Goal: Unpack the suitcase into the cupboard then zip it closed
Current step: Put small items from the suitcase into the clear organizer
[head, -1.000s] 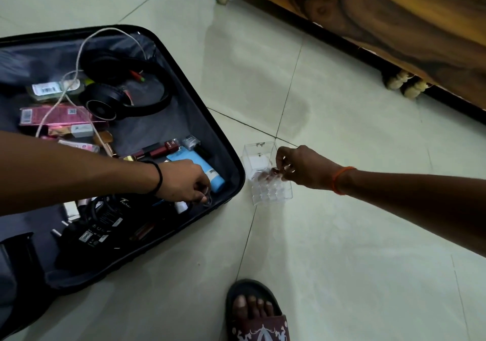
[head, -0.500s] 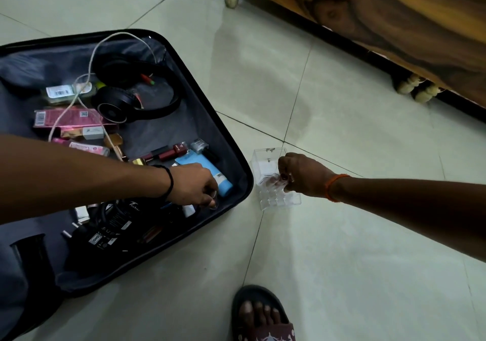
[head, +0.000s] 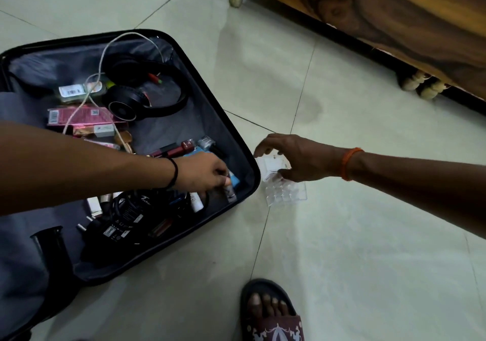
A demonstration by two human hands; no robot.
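Sandalled foot, perhaps wooden bed

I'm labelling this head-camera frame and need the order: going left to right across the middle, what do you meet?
Open suitcase → left hand, reaching among small items in it → clear plastic organiser on the floor → right hand, fingers spread over the organiser → orange wristband.

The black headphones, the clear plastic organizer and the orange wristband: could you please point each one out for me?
black headphones [head: 123,106]: head view, on the round earcup nearest the pink box.
clear plastic organizer [head: 286,196]: head view, on its gridded compartments by the suitcase.
orange wristband [head: 348,163]: head view, on the band's middle.
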